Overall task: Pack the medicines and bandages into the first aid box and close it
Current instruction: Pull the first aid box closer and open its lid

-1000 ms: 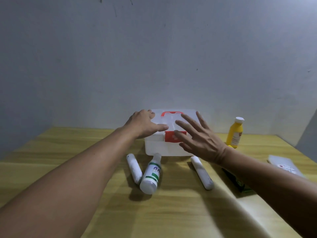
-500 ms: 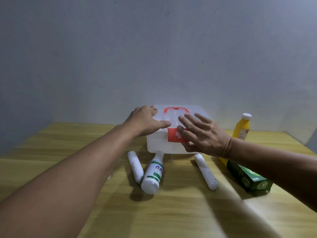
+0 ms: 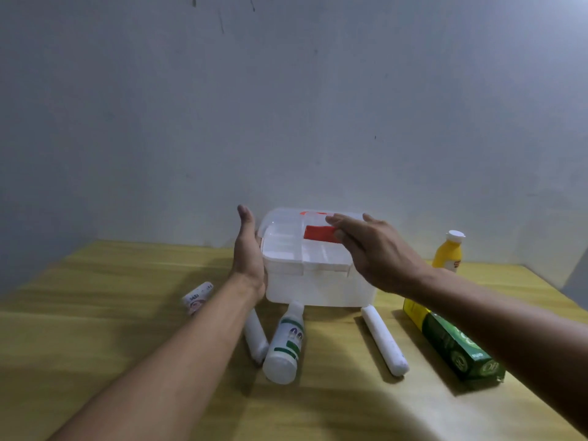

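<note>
The white first aid box [image 3: 318, 288] stands at the back of the wooden table. Its clear lid [image 3: 283, 218] is tipped up, showing a divided inner tray [image 3: 286, 249]. My right hand [image 3: 375, 249] grips the lid's front edge at the red latch [image 3: 318, 233]. My left hand [image 3: 248, 249] lies flat against the box's left side, fingers straight. In front of the box lie a white bottle with a green label [image 3: 284, 345] and two white bandage rolls [image 3: 256, 338] [image 3: 385, 338]. A green carton [image 3: 455, 345] lies under my right forearm.
A yellow bottle with a white cap [image 3: 447, 254] stands right of the box. A small labelled tube [image 3: 197, 297] lies to the left of my left forearm. The wall stands close behind the box. The table [image 3: 95, 329] stretches to the left and front.
The lid has come up from shut to raised, and my right hand rose with the red latch. My left hand slid from the lid top to the box's left side.
</note>
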`<move>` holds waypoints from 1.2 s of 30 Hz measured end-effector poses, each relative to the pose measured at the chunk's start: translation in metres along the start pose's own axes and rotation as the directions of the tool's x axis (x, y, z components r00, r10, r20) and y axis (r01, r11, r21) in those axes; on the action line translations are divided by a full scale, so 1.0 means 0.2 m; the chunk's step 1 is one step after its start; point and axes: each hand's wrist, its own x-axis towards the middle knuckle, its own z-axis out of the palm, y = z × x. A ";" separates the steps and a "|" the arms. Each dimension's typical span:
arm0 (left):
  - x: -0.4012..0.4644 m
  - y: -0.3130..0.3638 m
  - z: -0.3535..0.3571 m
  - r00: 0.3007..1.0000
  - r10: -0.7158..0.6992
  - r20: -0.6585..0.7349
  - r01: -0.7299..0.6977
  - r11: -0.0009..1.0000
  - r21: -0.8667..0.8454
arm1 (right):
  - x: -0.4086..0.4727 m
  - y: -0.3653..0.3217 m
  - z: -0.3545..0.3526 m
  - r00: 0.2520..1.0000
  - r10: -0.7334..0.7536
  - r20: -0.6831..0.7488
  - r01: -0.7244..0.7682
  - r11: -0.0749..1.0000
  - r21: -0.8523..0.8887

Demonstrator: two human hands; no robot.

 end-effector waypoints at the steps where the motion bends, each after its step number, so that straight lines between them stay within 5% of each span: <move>1: 0.01 -0.02 -0.01 1.000 0.011 -0.005 -0.011 1.000 -0.009 | 0.02 -0.01 -0.02 0.999 0.028 -0.020 -0.028 0.999 0.030; 4: -0.02 -0.01 0.00 1.000 -0.026 0.008 0.025 0.997 0.067 | 0.10 -0.02 -0.10 0.992 0.096 -0.081 -0.090 0.993 0.078; 7: -0.01 0.01 0.03 0.996 0.063 -0.056 -0.032 0.896 0.442 | 0.22 -0.02 -0.18 0.982 0.156 -0.104 -0.149 0.986 0.076; 10: -0.02 0.04 0.07 0.941 0.322 -0.103 -0.107 0.574 0.812 | 0.34 0.00 -0.25 0.972 0.219 -0.086 -0.214 0.974 0.070; 13: 0.01 0.08 0.11 0.903 0.427 0.047 -0.206 0.335 0.920 | 0.42 0.03 -0.27 0.964 0.256 -0.074 -0.253 0.966 0.054; 18: 0.14 0.07 0.11 0.954 0.069 0.290 -0.287 -0.054 0.956 | 0.47 0.10 -0.21 0.971 0.187 -0.148 -0.205 0.972 -0.112; 21: 0.18 0.03 0.09 0.967 -0.049 0.250 -0.254 -0.094 0.963 | 0.46 0.16 -0.15 0.986 0.142 -0.083 -0.157 0.963 -0.220; 28: 0.19 0.02 0.10 0.968 -0.062 0.243 -0.249 -0.128 0.960 | 0.38 0.22 -0.12 0.951 0.274 0.142 -0.212 0.914 -0.346; 36: 0.17 0.04 0.10 0.968 0.014 0.249 -0.249 -0.024 0.968 | 0.12 0.29 -0.24 0.912 0.409 0.029 -0.384 0.877 -0.287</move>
